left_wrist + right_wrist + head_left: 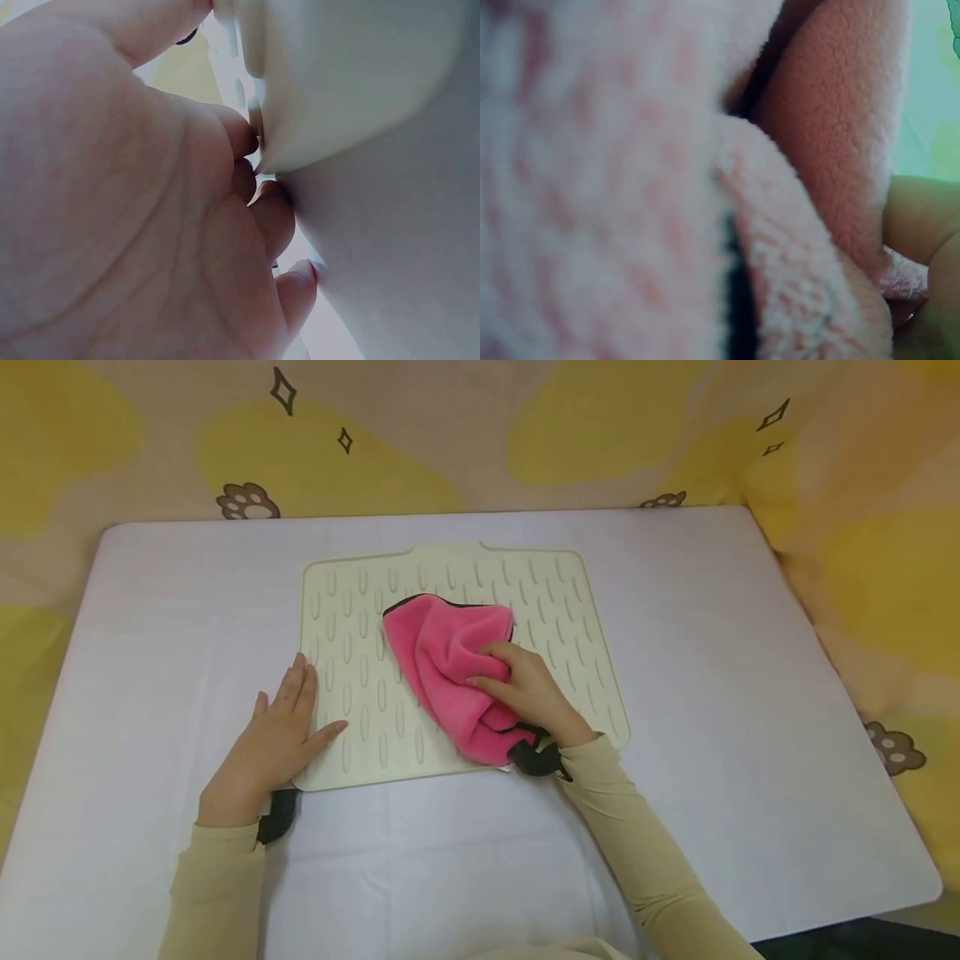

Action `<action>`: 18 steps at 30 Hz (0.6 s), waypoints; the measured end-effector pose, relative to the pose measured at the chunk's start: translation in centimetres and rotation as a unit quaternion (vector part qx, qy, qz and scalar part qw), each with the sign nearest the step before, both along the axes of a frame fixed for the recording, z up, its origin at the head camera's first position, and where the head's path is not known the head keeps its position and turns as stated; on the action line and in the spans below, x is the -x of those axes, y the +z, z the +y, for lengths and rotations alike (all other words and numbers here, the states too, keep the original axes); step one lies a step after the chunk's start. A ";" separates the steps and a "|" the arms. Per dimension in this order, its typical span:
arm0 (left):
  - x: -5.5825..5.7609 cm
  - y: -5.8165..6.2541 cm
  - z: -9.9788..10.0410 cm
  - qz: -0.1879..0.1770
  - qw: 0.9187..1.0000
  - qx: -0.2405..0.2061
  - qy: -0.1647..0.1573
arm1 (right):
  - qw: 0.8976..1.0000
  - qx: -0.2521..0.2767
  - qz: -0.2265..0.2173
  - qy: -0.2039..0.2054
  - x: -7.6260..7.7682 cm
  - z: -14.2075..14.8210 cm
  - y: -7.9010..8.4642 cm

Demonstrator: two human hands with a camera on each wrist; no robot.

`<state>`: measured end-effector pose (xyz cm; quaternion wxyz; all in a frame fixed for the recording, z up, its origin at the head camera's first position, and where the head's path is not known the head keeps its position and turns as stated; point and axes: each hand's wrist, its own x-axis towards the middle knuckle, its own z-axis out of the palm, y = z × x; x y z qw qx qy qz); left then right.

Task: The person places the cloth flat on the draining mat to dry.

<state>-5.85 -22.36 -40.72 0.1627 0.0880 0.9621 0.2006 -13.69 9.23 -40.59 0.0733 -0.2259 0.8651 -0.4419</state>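
Observation:
A pale cream mat with raised oval ridges and a tab at its far edge lies flat on the table. Bunched over its middle and right part is a pink plush cloth with dark edging. My right hand grips the cloth's right side between thumb and curled fingers; folds hide some fingertips. Pink fleece fills most of the right wrist view. My left hand rests with straight fingers along the mat's left edge, thumb on the mat. In the left wrist view its fingertips meet the mat's edge.
The table has a white cover and rounded corners. A yellow and beige patterned curtain hangs along the back and right side. Black straps sit at both wrists.

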 end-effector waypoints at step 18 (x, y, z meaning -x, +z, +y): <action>-0.1 -0.6 0.0 -0.001 1.000 0.005 0.004 | 1.000 0.000 0.007 -0.005 0.0 0.0 -0.5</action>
